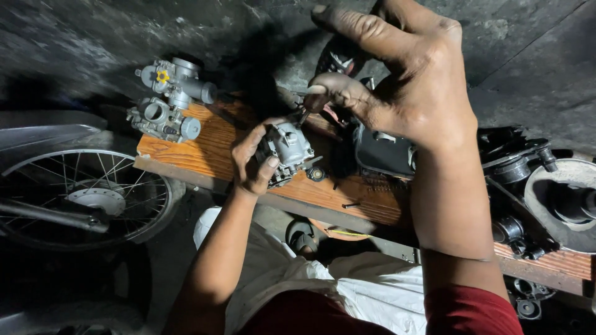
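My left hand [253,162] grips a small grey metal carburetor [289,149] over an orange wooden board [208,142]. My right hand [397,80] is raised close to the camera above it. Its thumb and a finger pinch a thin dark tool [304,111] whose tip touches the top of the carburetor. The other fingers of the right hand are spread. Much of the tool is hidden by the hand.
A second grey carburetor [167,99] with a yellow cap sits at the board's left end. A spoked wheel [87,195] lies at the left. Dark engine parts [534,180] and a black tray [382,152] crowd the right. My knees in light trousers [347,285] are below.
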